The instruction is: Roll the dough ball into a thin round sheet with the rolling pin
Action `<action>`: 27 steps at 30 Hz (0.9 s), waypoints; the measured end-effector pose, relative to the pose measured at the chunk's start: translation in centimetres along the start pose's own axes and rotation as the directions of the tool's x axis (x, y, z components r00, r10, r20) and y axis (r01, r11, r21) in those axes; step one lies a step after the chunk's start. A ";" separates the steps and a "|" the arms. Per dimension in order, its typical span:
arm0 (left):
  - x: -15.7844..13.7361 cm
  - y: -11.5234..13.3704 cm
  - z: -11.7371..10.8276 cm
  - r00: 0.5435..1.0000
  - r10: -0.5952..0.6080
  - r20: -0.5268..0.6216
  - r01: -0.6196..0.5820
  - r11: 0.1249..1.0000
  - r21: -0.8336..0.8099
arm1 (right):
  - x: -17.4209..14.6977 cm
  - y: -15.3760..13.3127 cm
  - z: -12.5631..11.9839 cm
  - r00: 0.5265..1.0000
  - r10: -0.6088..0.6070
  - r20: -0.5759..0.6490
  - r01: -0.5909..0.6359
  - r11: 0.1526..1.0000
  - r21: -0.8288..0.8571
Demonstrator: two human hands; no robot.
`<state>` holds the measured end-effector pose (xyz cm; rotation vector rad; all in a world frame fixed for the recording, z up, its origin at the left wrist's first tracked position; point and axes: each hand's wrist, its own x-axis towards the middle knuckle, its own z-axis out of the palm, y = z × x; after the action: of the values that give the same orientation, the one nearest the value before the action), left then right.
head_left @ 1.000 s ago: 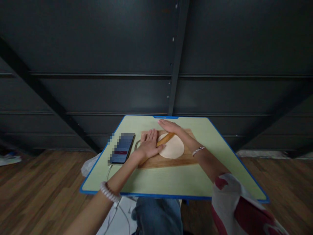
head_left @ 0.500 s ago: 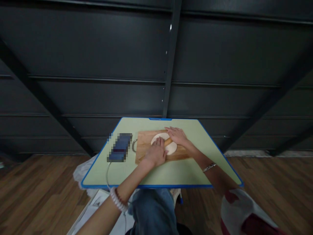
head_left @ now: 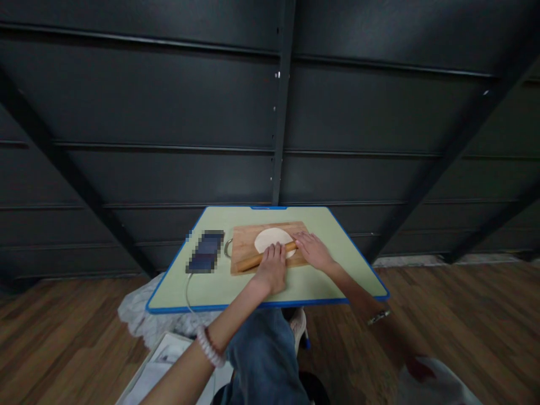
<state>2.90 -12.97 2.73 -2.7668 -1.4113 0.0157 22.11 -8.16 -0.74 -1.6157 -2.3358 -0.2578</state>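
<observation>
A wooden rolling pin (head_left: 250,262) lies at a slant across a round, flat sheet of dough (head_left: 270,236) on a wooden cutting board (head_left: 242,237). My left hand (head_left: 273,265) rests on the middle of the pin, its outstretched fingers reaching over it. Near the pin's right end is my right hand (head_left: 314,251), palm down with the fingers extended and the fingertips touching the pin. Both hands are open and flat rather than wrapped round it. The dough's near edge is partly hidden by the pin and my left hand.
The board lies on a pale green table (head_left: 337,270) with a blue rim. Left of it is a blurred-out dark device (head_left: 206,253) with a white cable (head_left: 187,289). A metal ring handle (head_left: 228,247) sticks out from the board. Dark panels (head_left: 189,174) stand behind the table.
The rolling pin and both hands have come nearer to me, baring more of the dough's far side. My right hand has moved down from the board's far edge. The view has shifted slightly.
</observation>
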 end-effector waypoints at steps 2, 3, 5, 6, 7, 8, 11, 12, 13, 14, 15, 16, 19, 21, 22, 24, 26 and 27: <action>-0.4 0.4 0.3 1.000 0.019 -0.003 -0.019 1.000 0.016 | -1.2 -0.1 -0.5 1.000 0.009 0.001 -0.009 1.000 -0.007; -0.5 0.5 0.5 1.000 0.027 -0.003 -0.027 0.999 0.018 | -1.8 -0.3 -0.7 1.000 0.014 0.001 -0.014 1.000 -0.015; -0.9 0.6 0.9 0.999 0.041 -0.011 -0.041 0.999 0.006 | -2.7 -0.7 -1.3 1.000 0.024 -0.004 -0.024 0.999 -0.030; -1.1 0.6 1.1 0.999 0.046 -0.021 -0.046 0.999 -0.007 | -3.1 -0.9 -1.6 1.000 0.027 -0.008 -0.028 0.999 -0.036; -1.2 0.5 1.3 0.998 0.052 -0.036 -0.053 0.998 -0.024 | -3.4 -1.2 -1.9 0.999 0.030 -0.015 -0.031 0.999 -0.042; -1.4 0.3 1.6 0.997 0.058 -0.052 -0.060 0.997 -0.043 | -3.8 -1.4 -2.0 0.999 0.032 -0.024 -0.033 0.998 -0.050; -1.8 -0.6 2.1 0.994 0.061 -0.087 -0.070 0.992 -0.106 | -4.6 -2.4 -2.2 0.997 0.046 -0.055 -0.050 0.995 -0.082; -1.8 -1.0 2.3 0.994 0.050 -0.095 -0.062 0.990 -0.127 | -4.9 -2.7 -2.2 0.997 0.051 -0.064 -0.056 0.994 -0.089; -1.7 -1.5 2.4 0.994 0.026 -0.102 -0.041 0.988 -0.146 | -5.1 -3.0 -2.2 0.996 0.052 -0.070 -0.059 0.994 -0.092; -1.6 -2.0 2.4 0.994 -0.007 -0.106 -0.011 0.986 -0.165 | -5.2 -3.4 -2.2 0.996 0.051 -0.072 -0.057 0.994 -0.090; -1.3 -2.6 2.4 0.993 -0.045 -0.107 0.026 0.983 -0.179 | -5.3 -3.8 -2.2 0.996 0.047 -0.074 -0.053 0.995 -0.087; -0.9 -3.3 2.4 0.991 -0.083 -0.105 0.063 0.980 -0.188 | -5.2 -4.2 -2.2 0.996 0.041 -0.077 -0.047 0.995 -0.082; 0.8 -5.2 2.2 0.982 -0.164 -0.095 0.146 0.975 -0.167 | -4.6 -5.4 -2.1 0.995 0.025 -0.098 -0.032 0.997 -0.076; 2.4 -6.2 2.1 0.977 -0.190 -0.093 0.177 0.975 -0.138 | -3.8 -6.0 -1.9 0.994 0.029 -0.110 -0.038 0.996 -0.083; 3.2 -6.6 2.1 0.975 -0.202 -0.088 0.190 0.974 -0.126 | -3.3 -6.2 -1.8 0.993 0.037 -0.109 -0.047 0.995 -0.089; 4.9 -7.1 2.2 0.971 -0.223 -0.084 0.213 0.971 -0.109 | -2.4 -6.4 -1.5 0.993 0.061 -0.100 -0.071 0.992 -0.103; 6.5 -7.4 2.5 0.966 -0.241 -0.090 0.232 0.967 -0.102 | -1.4 -6.2 -1.3 0.992 0.087 -0.090 -0.096 0.989 -0.110; 7.2 -7.5 2.7 0.965 -0.245 -0.096 0.235 0.967 -0.102 | -1.0 -5.9 -1.3 0.992 0.097 -0.086 -0.107 0.988 -0.109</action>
<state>1.04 -2.68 0.40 -2.5961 -1.7472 -0.2056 17.09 -11.57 0.25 -1.7380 -2.2074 -0.4321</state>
